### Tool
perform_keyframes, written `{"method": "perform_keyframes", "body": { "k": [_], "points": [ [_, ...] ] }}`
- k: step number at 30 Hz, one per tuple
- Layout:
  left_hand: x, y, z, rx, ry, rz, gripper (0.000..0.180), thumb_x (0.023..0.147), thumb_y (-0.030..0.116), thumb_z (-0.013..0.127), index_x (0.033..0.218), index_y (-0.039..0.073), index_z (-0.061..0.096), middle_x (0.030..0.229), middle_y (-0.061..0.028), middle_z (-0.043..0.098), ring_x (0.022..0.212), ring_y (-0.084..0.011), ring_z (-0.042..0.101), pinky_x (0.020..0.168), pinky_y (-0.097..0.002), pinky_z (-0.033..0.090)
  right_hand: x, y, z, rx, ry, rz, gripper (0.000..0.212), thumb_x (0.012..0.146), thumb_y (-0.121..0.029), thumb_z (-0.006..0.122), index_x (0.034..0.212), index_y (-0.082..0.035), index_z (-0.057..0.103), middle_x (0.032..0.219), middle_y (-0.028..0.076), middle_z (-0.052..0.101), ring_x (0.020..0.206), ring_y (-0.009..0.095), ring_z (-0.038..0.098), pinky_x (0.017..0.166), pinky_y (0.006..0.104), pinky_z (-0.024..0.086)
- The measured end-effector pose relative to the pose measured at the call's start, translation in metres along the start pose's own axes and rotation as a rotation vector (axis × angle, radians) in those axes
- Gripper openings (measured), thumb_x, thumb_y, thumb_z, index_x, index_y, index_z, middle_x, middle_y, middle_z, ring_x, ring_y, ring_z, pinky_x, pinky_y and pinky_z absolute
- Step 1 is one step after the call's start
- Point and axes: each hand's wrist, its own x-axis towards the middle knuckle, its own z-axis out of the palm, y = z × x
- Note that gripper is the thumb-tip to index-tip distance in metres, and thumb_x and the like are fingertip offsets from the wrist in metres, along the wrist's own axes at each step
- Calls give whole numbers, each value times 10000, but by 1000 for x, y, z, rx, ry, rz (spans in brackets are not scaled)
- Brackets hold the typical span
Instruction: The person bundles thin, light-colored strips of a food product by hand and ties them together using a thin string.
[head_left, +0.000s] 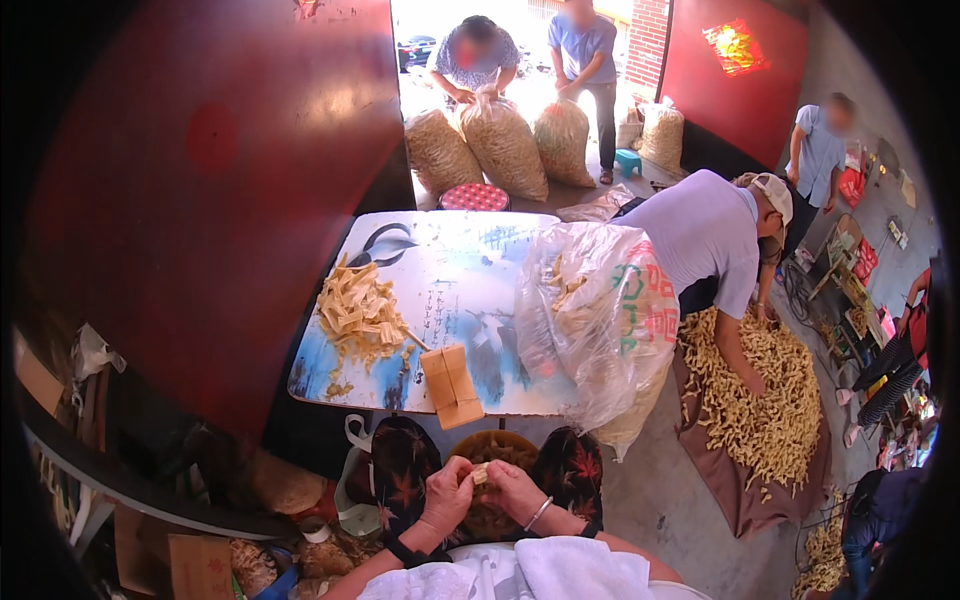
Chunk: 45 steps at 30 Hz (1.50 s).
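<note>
My left hand [447,494] and my right hand [516,493] meet above my lap, with fingertips closed on one small pale yellow strip [480,474] that looks folded or knotted. A bracelet circles my right wrist. Below the hands, between my knees, stands a yellow-brown basin [497,438]; what lies in it is mostly dark and partly hidden. Ahead, a heap of similar pale yellow strips [362,308] rests at the left of the white and blue table [440,265]. A small brown cardboard box [452,386] lies at the table's near edge.
A large clear plastic bag [590,300] hangs over the table's right side. Beyond it, a co-worker [700,225] bends over a big heap of pale yellow knots [765,410] on a brown cloth. Full sacks [505,150] and people stand at the doorway. Cartons [200,565] crowd my left.
</note>
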Motion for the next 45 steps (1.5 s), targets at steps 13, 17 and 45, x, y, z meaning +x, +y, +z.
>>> {"method": "perform_keyframes", "body": {
  "k": [13,17,45],
  "points": [
    [13,11,-27,-75,-23,-58,92,883,71,622,818,18,659,679,-31,633,586,-87,595,528,-247,460,-22,-27,20,-1106,154,-415,171,956,-203,519,941,-47,585,727,157,645,709,366,648,605,391,496],
    [18,-12,-21,-770,-157,-427,117,917,90,590,1011,25,619,805,-34,624,641,-94,572,565,-232,458,-13,-20,9,-999,235,-592,155,934,-175,549,910,-27,587,754,162,628,685,297,640,621,366,492],
    [-9,12,7,-351,-221,-147,98,968,143,562,1026,67,583,756,43,556,592,-13,459,509,-168,372,-3,-28,11,-1100,400,-691,157,900,-162,573,811,-42,619,796,153,608,680,335,604,615,368,487]
  ]
}}
